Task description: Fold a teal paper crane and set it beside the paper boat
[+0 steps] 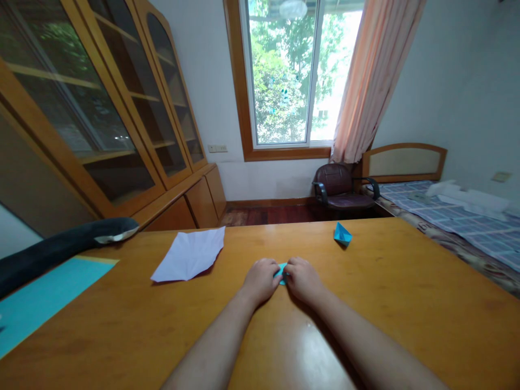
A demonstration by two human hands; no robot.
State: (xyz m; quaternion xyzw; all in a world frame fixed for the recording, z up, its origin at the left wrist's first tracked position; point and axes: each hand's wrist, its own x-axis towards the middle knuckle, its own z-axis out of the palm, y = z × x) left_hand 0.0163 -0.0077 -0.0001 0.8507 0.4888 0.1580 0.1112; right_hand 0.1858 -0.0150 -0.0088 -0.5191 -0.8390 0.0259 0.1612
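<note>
While both fists rest on the wooden table [365, 303], the left hand [262, 279] and right hand [303, 279] pinch a small blue paper [281, 270] between them.

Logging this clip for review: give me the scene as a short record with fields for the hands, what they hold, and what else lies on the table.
left hand: closed on small blue paper piece
right hand: closed on the same piece, hands meeting
surface: wooden table
white creased sheet: flat, left of the hands, apart
blue folded paper boat: beyond the right hand, untouched
blue sheet: at table's left edge
</note>
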